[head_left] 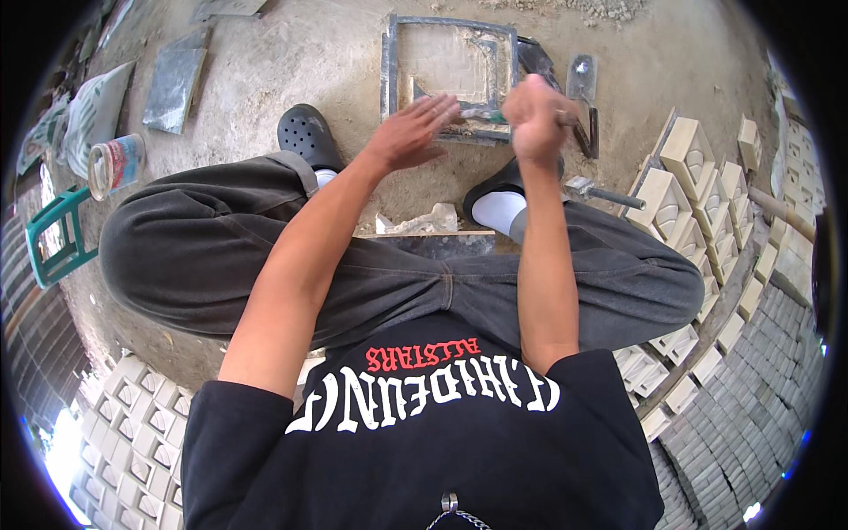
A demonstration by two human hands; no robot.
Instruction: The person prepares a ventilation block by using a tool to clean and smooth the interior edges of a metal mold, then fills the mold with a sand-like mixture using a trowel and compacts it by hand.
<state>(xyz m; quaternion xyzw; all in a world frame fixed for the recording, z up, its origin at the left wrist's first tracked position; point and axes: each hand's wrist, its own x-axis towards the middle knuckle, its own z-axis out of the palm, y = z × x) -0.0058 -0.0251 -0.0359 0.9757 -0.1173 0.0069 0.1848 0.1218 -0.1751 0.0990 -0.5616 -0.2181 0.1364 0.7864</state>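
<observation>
Green-handled tool, likely light, best handle-held, is clenched by right hand; left hand spread over near edge of frame.

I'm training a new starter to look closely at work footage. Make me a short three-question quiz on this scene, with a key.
1. Both hands are near the rectangular frame; which one is open, its fingers extended?
2. True or false: the tub is farther left in the picture than the left clog.
3. What colour is that clog? A) white; B) dark grey to black; C) red.

Key:
1. The left hand; the right hand is curled, seemingly around a blurred green-ended tool.
2. True.
3. B.
</observation>
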